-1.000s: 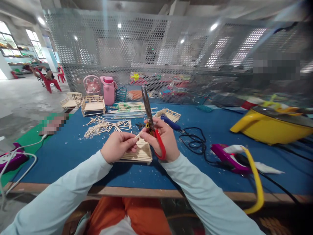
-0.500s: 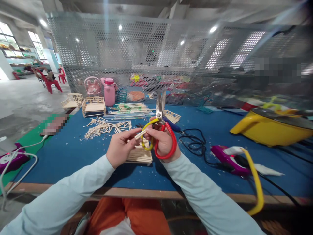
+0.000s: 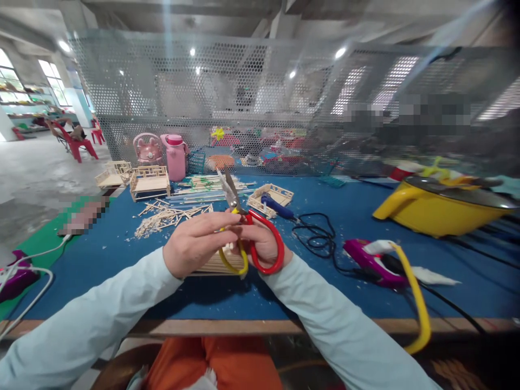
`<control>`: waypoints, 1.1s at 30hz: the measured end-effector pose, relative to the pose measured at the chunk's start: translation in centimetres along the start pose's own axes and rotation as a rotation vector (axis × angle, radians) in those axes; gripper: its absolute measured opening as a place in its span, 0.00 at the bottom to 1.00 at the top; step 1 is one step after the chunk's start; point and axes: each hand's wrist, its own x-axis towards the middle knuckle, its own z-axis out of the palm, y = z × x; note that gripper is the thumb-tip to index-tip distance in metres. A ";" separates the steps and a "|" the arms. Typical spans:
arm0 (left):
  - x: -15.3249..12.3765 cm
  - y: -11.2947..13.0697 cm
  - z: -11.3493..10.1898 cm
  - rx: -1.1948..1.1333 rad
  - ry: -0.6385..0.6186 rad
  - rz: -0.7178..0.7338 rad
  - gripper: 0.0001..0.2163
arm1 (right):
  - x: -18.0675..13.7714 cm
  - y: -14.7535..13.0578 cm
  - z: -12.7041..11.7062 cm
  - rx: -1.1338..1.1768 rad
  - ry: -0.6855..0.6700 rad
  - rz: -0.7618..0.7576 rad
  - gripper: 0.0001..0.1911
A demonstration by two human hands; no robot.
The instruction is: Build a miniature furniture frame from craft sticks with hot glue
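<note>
My right hand (image 3: 264, 246) is closed round a pair of scissors (image 3: 230, 192). One handle loop is red, the other yellow, and the blades stand a little apart, pointing up and away. My left hand (image 3: 190, 241) meets it at the yellow loop, fingers closed over short wooden sticks (image 3: 229, 246); only their pale ends show below the fingers. Under both hands a panel of sticks laid side by side (image 3: 213, 265) lies on the blue table top, partly hidden by the hands.
Loose cut sticks (image 3: 170, 216) and longer sticks (image 3: 211, 184) lie beyond my left hand. Small stick-built beds (image 3: 150, 183) stand at the back left, near a pink bottle (image 3: 175, 157). A blue glue gun (image 3: 278, 207) rests on a stick frame (image 3: 284, 196). At right are a purple power strip (image 3: 376, 264) and yellow pan (image 3: 442, 211).
The scissors have tilted left and their blades have opened somewhat. My left hand has moved in over the sticks, covering most of their length. The whole view has shifted slightly.
</note>
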 end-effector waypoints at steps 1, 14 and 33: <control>0.2 0.1 0.1 -0.047 0.039 -0.085 0.07 | 0.0 -0.2 -0.1 -0.032 0.016 -0.015 0.12; 0.1 -1.4 0.5 -0.874 -0.037 -0.945 0.20 | -0.3 -0.9 -1.0 -0.379 0.223 -0.492 0.17; -0.1 -1.3 0.8 -0.796 -0.232 -0.884 0.14 | -0.4 0.4 0.2 -0.541 0.157 -0.509 0.21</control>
